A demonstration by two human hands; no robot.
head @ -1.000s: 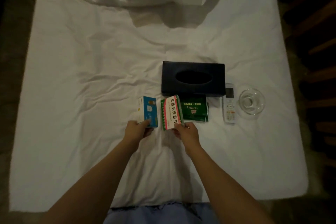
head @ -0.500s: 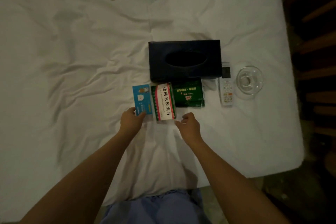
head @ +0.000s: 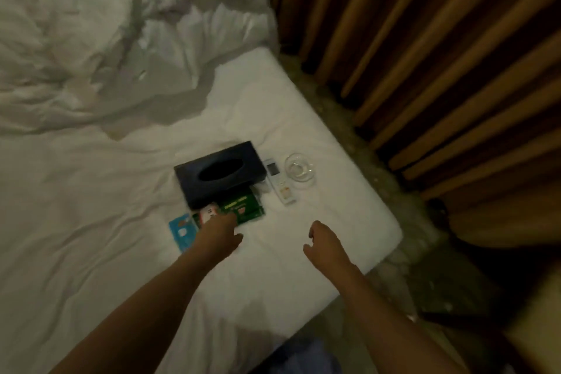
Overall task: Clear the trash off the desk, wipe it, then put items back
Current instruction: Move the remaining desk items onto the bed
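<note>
Left hand (head: 220, 232) reaches over the red-and-white box (head: 209, 212), which lies just ahead of its fingers, long axis pointing away toward the tissue box (head: 218, 174); grip unclear. Right hand (head: 323, 241) hangs farther off, loosely curled, empty.

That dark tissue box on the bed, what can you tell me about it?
The tissue box is a dark, navy-looking rectangular holder with an oval slot in its top; no tissue shows in the slot. It lies flat on the white sheet, turned at an angle. The green packet and the red-and-white medicine box sit against its near side, and the white remote lies just beside its right end. Neither hand touches it.
</note>
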